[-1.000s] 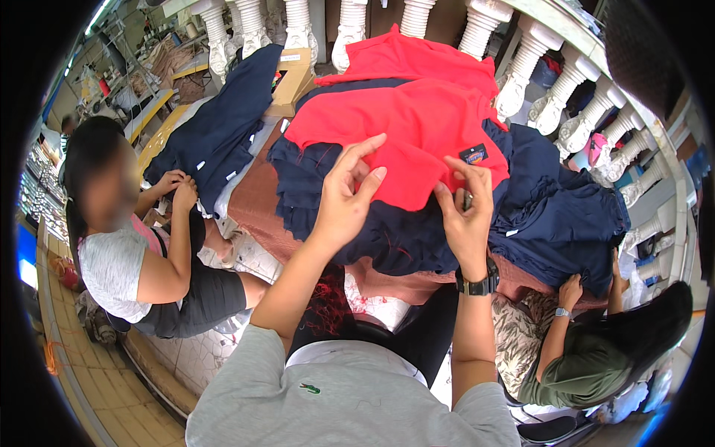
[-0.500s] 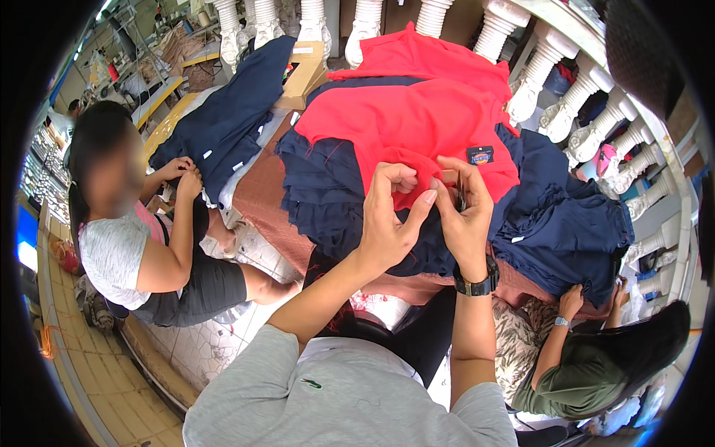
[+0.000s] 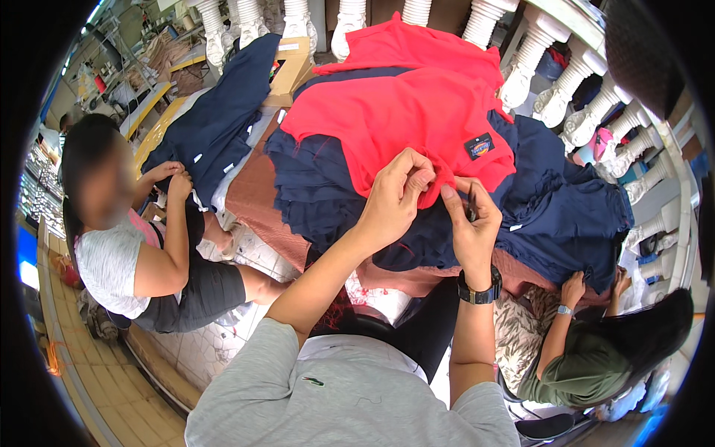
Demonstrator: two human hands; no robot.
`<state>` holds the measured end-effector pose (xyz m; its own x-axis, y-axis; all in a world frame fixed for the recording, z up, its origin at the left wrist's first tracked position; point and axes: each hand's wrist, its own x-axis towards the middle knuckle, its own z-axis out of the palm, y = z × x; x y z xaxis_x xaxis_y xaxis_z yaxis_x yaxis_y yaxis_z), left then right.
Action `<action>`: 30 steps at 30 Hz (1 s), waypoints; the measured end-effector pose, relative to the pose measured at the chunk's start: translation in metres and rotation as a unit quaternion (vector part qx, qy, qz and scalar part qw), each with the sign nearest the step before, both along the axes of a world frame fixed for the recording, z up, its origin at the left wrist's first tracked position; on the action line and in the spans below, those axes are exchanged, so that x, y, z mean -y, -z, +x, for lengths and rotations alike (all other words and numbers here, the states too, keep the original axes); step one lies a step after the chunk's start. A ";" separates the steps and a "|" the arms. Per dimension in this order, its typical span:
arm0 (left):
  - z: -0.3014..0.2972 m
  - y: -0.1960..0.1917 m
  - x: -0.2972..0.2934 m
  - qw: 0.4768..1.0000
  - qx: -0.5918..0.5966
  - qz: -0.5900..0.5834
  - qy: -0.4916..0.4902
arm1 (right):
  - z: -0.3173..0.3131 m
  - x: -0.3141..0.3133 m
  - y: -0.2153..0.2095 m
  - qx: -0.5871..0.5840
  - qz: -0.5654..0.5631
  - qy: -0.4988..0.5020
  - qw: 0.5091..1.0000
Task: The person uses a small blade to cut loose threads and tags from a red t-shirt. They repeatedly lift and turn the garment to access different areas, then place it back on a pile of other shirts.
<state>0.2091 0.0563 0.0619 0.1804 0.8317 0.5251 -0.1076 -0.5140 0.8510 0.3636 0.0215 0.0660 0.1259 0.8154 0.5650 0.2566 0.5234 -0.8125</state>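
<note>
A red garment (image 3: 424, 112) with a dark woven label (image 3: 479, 146) lies spread over a stack of navy garments (image 3: 313, 190). My left hand (image 3: 395, 197) is closed, pinching a gathered edge of the red cloth between thumb and fingers. Close beside it, my right hand (image 3: 475, 223) is also closed, its thumb and forefinger at the same edge. Dark thread snips (image 3: 471, 213) sit inside the right hand, mostly covered by its fingers. Loose red threads hang from the garment's left side.
To the left, a seated person (image 3: 141, 253) handles a navy garment (image 3: 216, 127). Another person (image 3: 588, 357) at the lower right works on navy cloth (image 3: 573, 231). An open cardboard box (image 3: 292, 71) stands at the back, before white balusters (image 3: 350, 26). Brown cloth (image 3: 249, 194) covers the table.
My left hand has closed from a looser hold into a pinch on the red edge. The right hand has turned, hiding more of the snips. The whole view has shifted slightly.
</note>
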 end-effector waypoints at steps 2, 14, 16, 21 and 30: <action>0.002 -0.004 0.005 0.997 0.042 -0.049 0.044 | 0.000 0.003 -0.002 -0.032 -0.001 0.030 0.999; 0.003 0.000 0.016 0.999 -0.041 0.028 0.014 | -0.014 0.053 -0.020 -0.153 -0.205 -0.095 0.962; 0.006 0.005 0.018 0.997 -0.043 0.056 0.005 | -0.018 0.050 -0.011 -0.157 -0.227 -0.090 0.957; 0.008 0.008 0.021 0.993 -0.058 0.102 -0.016 | -0.014 0.043 -0.002 -0.191 -0.246 -0.097 0.945; 0.009 0.010 0.022 0.991 -0.059 0.118 -0.024 | -0.012 0.043 -0.004 -0.245 -0.289 -0.121 0.918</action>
